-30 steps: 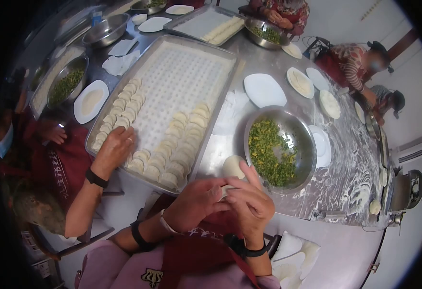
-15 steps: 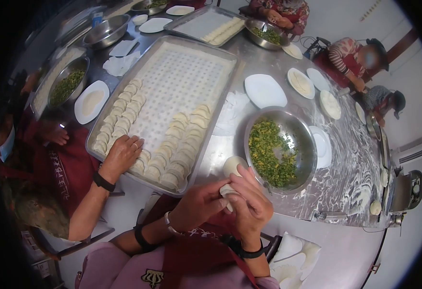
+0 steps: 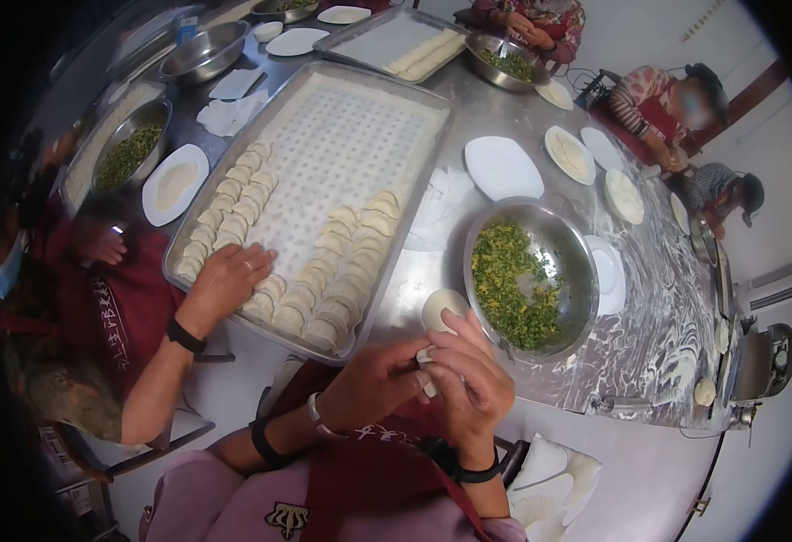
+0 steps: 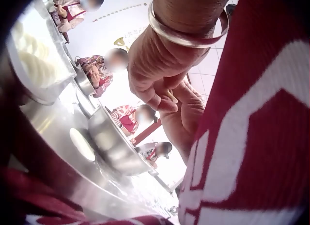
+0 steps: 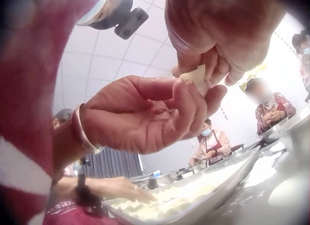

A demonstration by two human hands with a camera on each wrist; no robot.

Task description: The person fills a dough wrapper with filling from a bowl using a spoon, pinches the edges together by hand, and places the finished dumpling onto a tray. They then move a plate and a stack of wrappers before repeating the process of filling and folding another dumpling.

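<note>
Both hands meet above the table's near edge around one small folded dumpling (image 3: pixel 428 387). My left hand (image 3: pixel 373 384) pinches one side of it between thumb and fingers. The right hand (image 3: pixel 470 384) grips the other side, its fingers curled about the dough. In the right wrist view a pale corner of the dumpling (image 5: pixel 194 79) shows between the fingertips of both hands; most of it is hidden. Just beyond the hands a round wrapper (image 3: pixel 443 309) lies on the table, beside a steel bowl of green and yellow filling (image 3: pixel 513 280).
Left of the bowl, a large tray (image 3: pixel 439 149) holds rows of dumplings. Another person's hand (image 3: pixel 231 282) reaches over its near left part. White plates (image 3: pixel 502 168) stand beyond the bowl, and flour streaks the steel table (image 3: pixel 658 334). Other people sit around it.
My hands stay nearly in place, fingers shifting slightly on the dough. The other person's hand has moved right along the dumplings in the tray.
</note>
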